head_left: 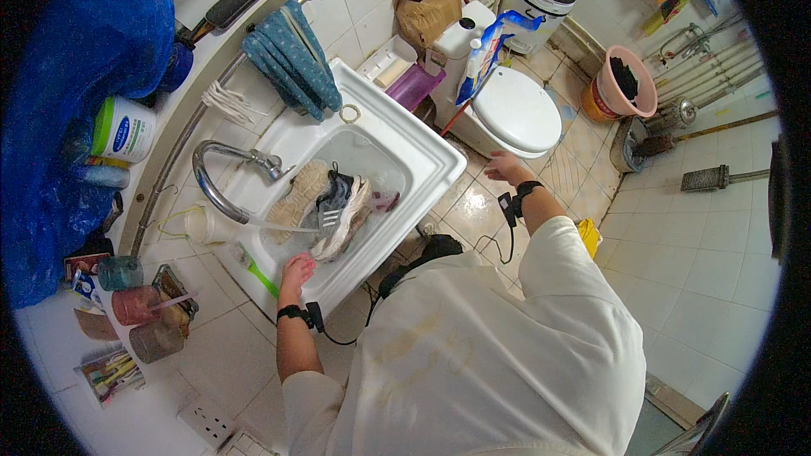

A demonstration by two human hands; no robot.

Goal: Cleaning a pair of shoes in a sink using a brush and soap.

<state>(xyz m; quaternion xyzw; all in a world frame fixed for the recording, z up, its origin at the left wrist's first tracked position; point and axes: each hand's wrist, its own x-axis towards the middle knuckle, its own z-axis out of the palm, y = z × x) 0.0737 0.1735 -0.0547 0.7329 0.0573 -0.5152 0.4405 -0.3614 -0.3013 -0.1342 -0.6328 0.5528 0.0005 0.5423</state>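
A white sink [439, 171] holds cloudy water and a pair of shoes. One shoe [302, 194] lies with its tan sole up; the other, a dark sneaker with white stripes [331, 216], rests on its side against it. From the curved metal faucet [221, 190] a thin stream runs toward the shoes. My left hand [297, 272] is over the sink's near left rim, close to the striped sneaker, fingers extended and nothing visible in them. Beside it, a green brush [256, 270] lies on the rim. My right hand [505, 167] reaches out near the toilet, fingers stretched, holding nothing visible.
The toilet [517, 110] has its lid down, with a blue-and-white bag [483, 63] beside it. A blue towel [291, 59] hangs behind the sink. Cups [135, 305] line the left shelf. A pink basin [621, 84] stands at the far right.
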